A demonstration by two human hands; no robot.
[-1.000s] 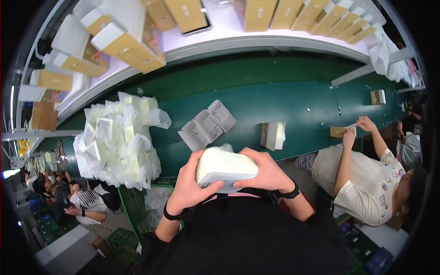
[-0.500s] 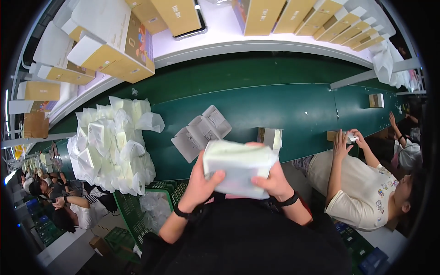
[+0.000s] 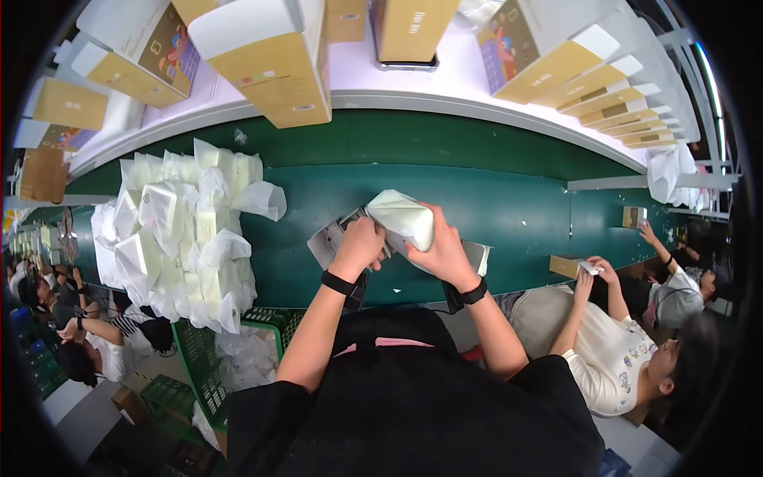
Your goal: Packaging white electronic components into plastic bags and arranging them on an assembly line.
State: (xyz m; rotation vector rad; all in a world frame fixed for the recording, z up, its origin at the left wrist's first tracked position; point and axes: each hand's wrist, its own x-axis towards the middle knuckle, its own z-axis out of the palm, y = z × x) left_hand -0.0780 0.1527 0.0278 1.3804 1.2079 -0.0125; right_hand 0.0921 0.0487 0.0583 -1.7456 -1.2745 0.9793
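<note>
Right hand [image 3: 447, 253]: fingers and thumb closed round one end of a pale package [image 3: 401, 219], a soft-cornered block in thin, translucent, creased wrap. Package held tilted above the table [image 3: 517, 195], which is smooth, dark green. Left hand [image 3: 360, 246]: fingers curled inward at the package's left end, over a matte grey tray [image 3: 323, 245]; grip, if any, cannot be told. Left of tray: heaped pile of packages [image 3: 187, 238] in crinkled, filmy bags. Nearer the body: green crate [image 3: 200, 367], perforated walls.
</note>
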